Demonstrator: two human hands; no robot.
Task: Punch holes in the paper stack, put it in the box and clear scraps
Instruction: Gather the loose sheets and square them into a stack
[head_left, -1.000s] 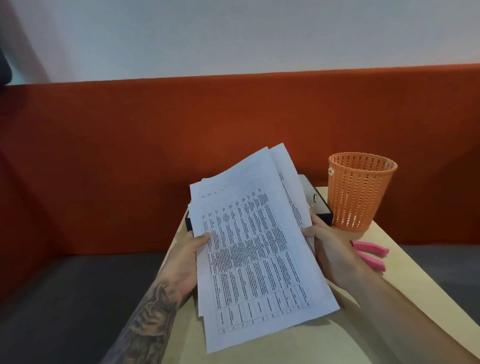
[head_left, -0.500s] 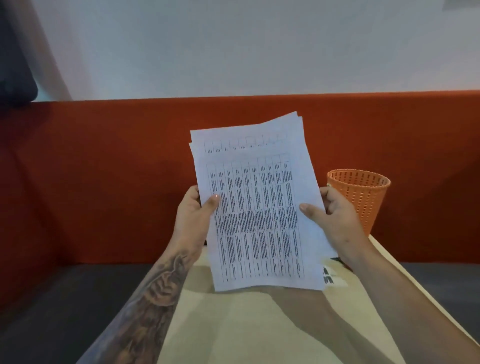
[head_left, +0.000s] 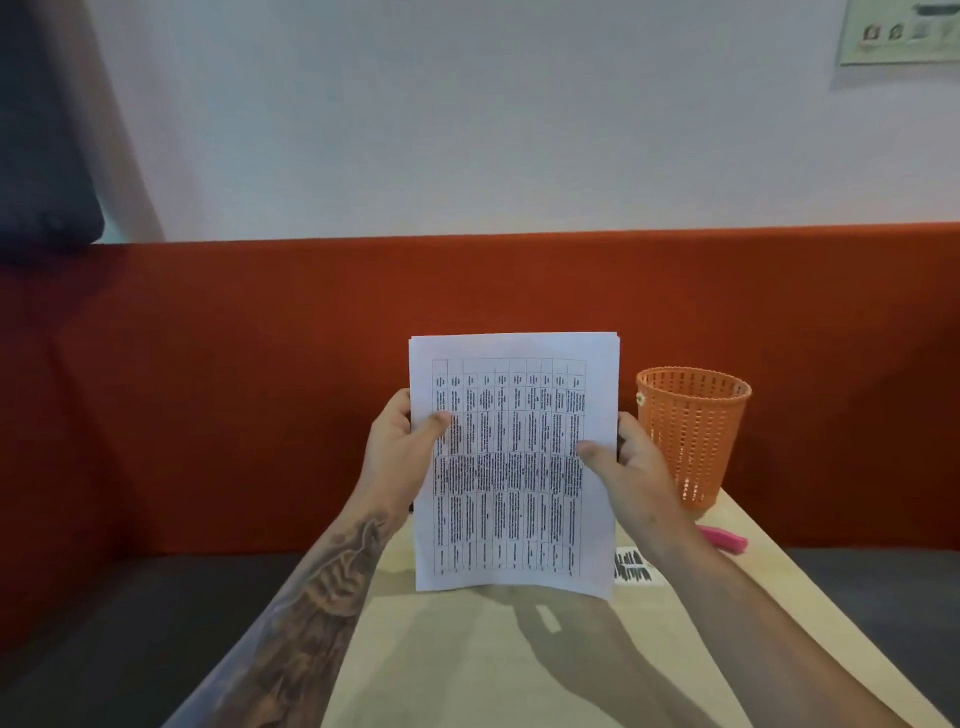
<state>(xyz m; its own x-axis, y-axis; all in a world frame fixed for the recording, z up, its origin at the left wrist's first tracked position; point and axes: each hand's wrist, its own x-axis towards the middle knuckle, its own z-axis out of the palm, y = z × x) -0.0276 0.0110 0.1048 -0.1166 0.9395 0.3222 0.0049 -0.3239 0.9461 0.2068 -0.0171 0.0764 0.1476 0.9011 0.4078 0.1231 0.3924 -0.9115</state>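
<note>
I hold a stack of printed paper upright above the light wooden table, its bottom edge close to the tabletop. My left hand grips the stack's left edge with the thumb on the front. My right hand grips the right edge the same way. The sheets are squared into one neat block. A pink hole punch lies on the table behind my right forearm. The box is hidden behind the paper.
An orange mesh waste basket stands at the table's far right. A small printed paper scrap lies beside my right wrist, and a tiny white strip rests mid-table. A red upholstered bench back runs behind the table.
The fanned, tilted sheets have been turned upright and squared into a neat stack between both hands. The view has tilted upward.
</note>
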